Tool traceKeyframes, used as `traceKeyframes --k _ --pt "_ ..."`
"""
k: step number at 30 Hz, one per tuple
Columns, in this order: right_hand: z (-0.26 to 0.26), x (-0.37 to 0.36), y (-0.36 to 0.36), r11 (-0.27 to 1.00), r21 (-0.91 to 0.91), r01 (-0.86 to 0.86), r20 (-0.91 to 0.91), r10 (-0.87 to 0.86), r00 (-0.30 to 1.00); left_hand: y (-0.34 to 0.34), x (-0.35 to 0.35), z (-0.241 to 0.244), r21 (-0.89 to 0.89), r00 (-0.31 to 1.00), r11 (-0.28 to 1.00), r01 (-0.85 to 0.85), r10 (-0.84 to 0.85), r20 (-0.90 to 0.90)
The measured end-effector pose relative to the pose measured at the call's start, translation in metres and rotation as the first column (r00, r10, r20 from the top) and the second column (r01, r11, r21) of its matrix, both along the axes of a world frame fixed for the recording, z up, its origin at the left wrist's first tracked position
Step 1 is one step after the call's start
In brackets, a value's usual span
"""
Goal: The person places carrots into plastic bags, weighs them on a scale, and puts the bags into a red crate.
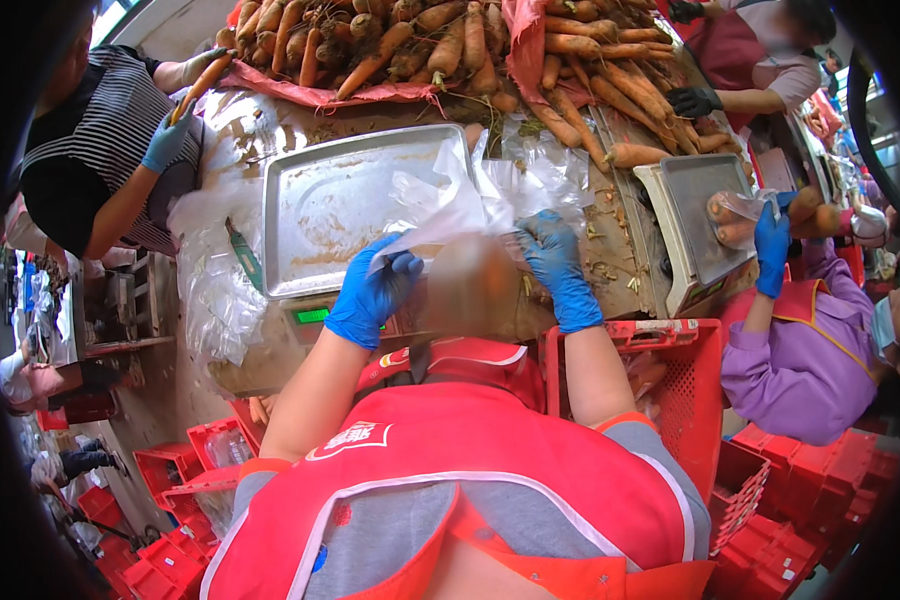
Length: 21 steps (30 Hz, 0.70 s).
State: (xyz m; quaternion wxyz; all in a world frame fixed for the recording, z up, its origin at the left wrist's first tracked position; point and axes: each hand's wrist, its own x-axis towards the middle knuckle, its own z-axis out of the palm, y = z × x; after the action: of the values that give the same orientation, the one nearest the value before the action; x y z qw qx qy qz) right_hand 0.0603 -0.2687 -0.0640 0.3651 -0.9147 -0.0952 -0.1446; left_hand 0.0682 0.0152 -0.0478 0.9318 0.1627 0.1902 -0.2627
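Note:
A clear plastic bag (472,281) with orange carrots in it, blurred by motion, hangs between my two blue-gloved hands at the near edge of the table. My left hand (375,289) pinches the bag's open edge on one side. My right hand (559,262), its glove soiled with dirt, has its fingers closed on the other side of the bag's top. Behind them a metal tray (330,202) rests on a scale with a lit green display (313,316). More clear plastic bags (547,172) lie right of the tray.
Carrots (390,45) are heaped at the far side. A green-handled knife (244,255) and plastic bags (221,300) lie at left. A second scale (709,217) stands right, beside a red crate (675,390). Co-workers stand at left and right, one gloved hand (772,244) holding bagged carrots.

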Motion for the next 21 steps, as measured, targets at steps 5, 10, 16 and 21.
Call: traceKeyframes --k 5,10,16,21 --pt "0.041 -0.008 0.007 0.970 0.215 0.112 -0.104 -0.091 0.990 0.013 0.000 0.008 0.094 0.995 0.990 -0.103 0.103 0.001" --pt "0.058 -0.011 0.031 0.915 0.401 0.044 -0.053 -0.025 0.998 0.015 -0.007 0.026 0.101 0.988 0.995 -0.013 -0.002 0.152" --pt "0.019 -0.028 0.072 0.658 0.752 0.031 -0.283 0.279 0.918 0.044 -0.040 0.058 0.654 0.901 0.756 -0.019 -0.270 0.339" --pt "0.009 -0.043 0.091 0.394 0.912 0.111 -0.334 0.559 0.759 0.076 -0.092 0.060 0.560 0.945 0.821 -0.106 -0.092 0.314"
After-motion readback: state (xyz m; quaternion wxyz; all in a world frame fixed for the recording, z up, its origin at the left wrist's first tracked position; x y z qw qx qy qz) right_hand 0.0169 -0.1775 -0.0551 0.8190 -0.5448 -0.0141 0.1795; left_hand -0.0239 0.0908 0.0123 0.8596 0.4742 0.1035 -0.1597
